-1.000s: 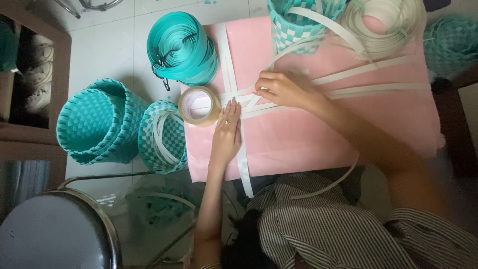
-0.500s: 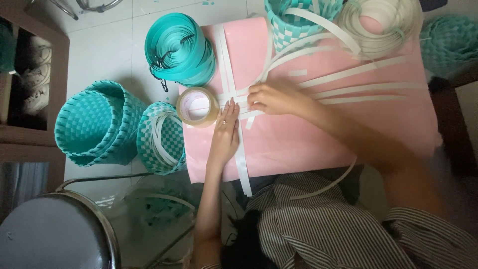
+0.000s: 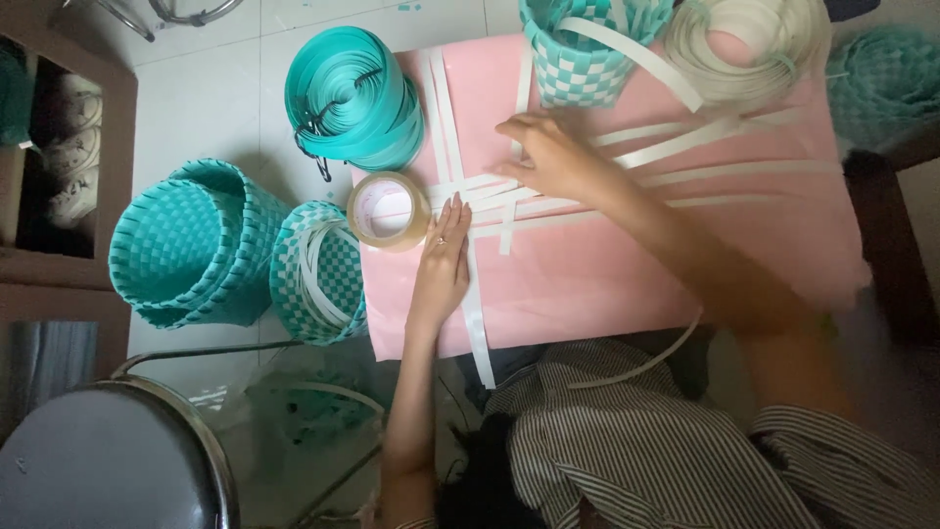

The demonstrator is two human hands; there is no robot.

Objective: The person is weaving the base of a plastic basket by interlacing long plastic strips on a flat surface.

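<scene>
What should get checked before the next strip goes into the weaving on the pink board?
1. Left hand flat on the crossed white strips: ok.
2. Right hand on the strips near the crossing: ok; its grip is blurred, cannot tell.
3. Strips lie flat on the pink board: mostly ok; one end hangs over the near edge.
4. Tape roll beside the left hand: ok.
5. White strip coil on the board's far corner: ok.
6. Checked basket stands close to the strips: may crowd them, cannot tell.
</scene>
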